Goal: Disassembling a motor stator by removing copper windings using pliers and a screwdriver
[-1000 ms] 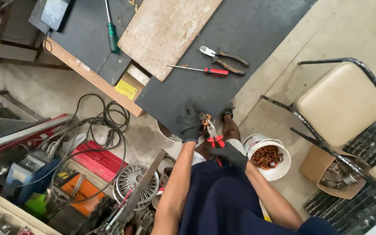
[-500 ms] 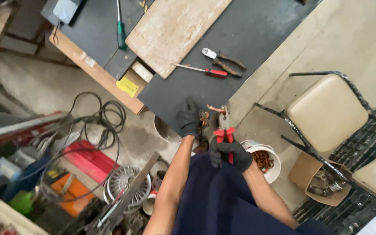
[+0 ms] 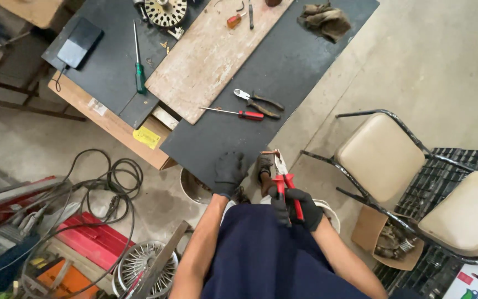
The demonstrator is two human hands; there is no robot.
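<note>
Head view, two gloved hands, right hand [image 3: 295,206] clenched on one red-handled pliers [image 3: 285,186], left hand [image 3: 229,173] grip unclear.

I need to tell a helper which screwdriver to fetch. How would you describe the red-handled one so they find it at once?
Start at the black tabletop and find the pale wooden board lying on it. Just off the board's near edge lies the red-handled screwdriver, beside the dark-handled pliers. The other screwdriver has a green handle and lies left of the board; the red-handled pliers are in the gloved right hand.
</note>
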